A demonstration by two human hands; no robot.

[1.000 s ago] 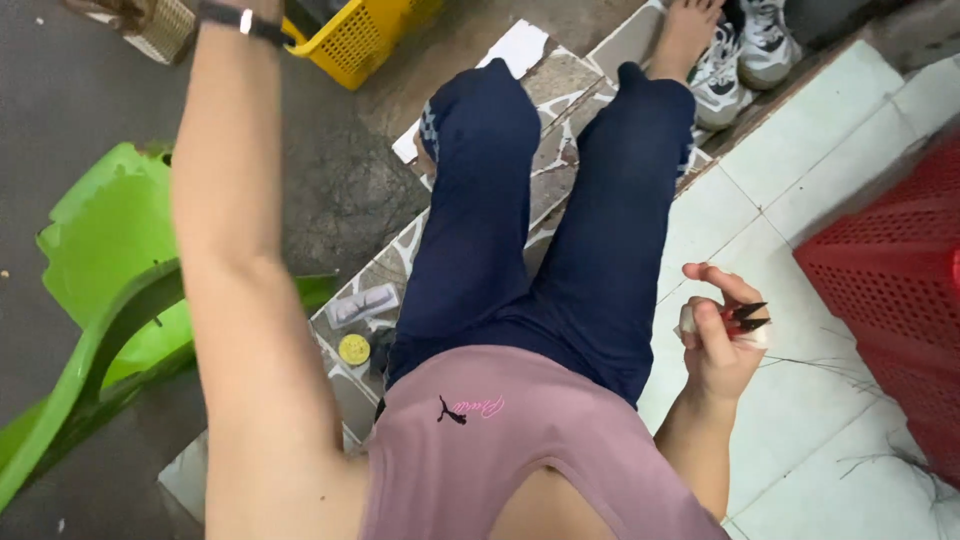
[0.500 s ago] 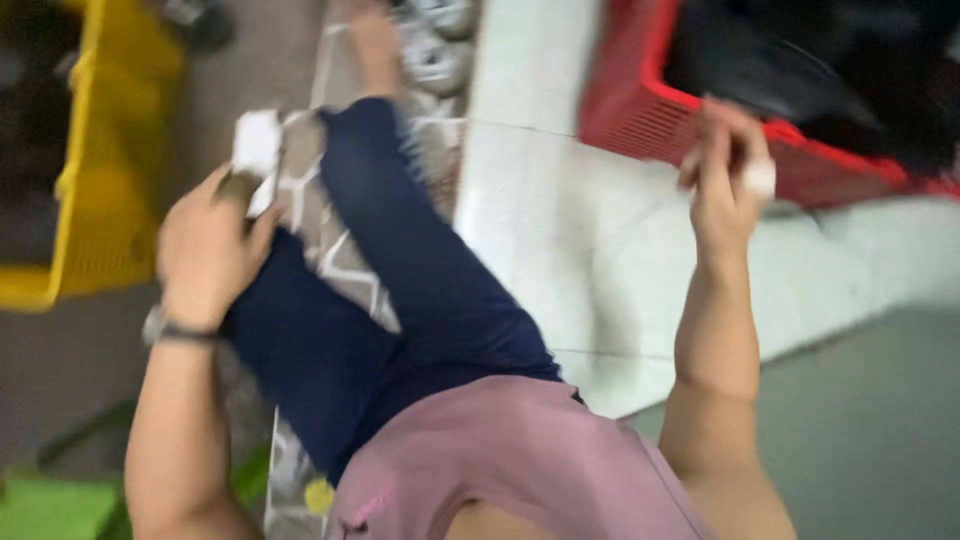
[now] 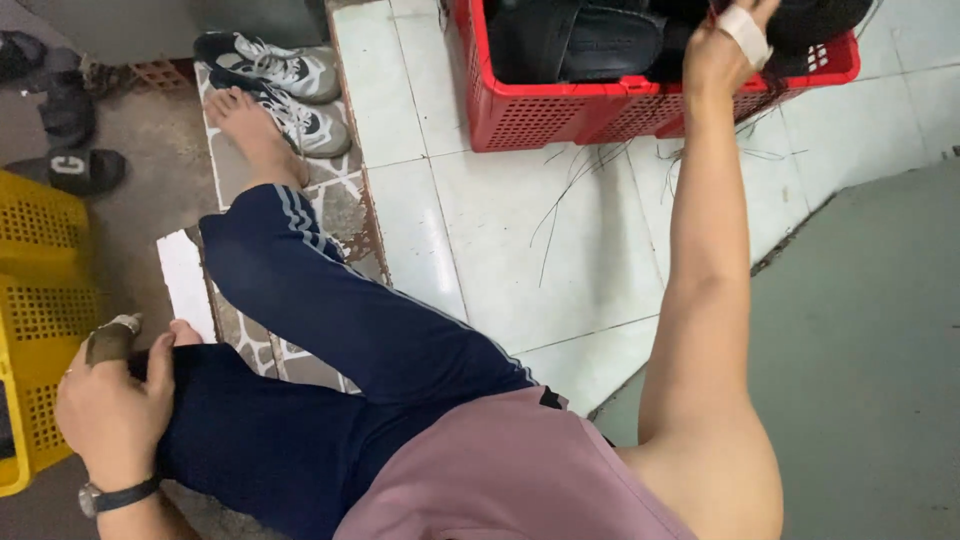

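Note:
My right hand (image 3: 728, 52) is stretched out to the far right, at the rim of a red plastic basket (image 3: 560, 120). It has a white bandage on one finger. The fingers reach in among black rubbery pieces (image 3: 590, 40) piled inside, and the frame edge cuts off the fingertips. My left hand (image 3: 112, 400) rests on my left knee, one finger wrapped in dark tape and a watch on the wrist. It holds nothing. I sit on a tiled step in dark blue trousers, with one bare foot (image 3: 250, 130) stretched ahead.
A yellow plastic basket (image 3: 40, 300) stands at the left edge. A pair of grey sneakers (image 3: 290, 75) and a black slipper (image 3: 80, 170) lie beyond my foot. Thin dark strands (image 3: 570, 200) are scattered on the white tiles. A grey floor (image 3: 870, 350) lies to the right.
My view has swung right. My right arm has stretched from beside my lap out to the red basket. My left hand has dropped from the yellow basket onto my knee.

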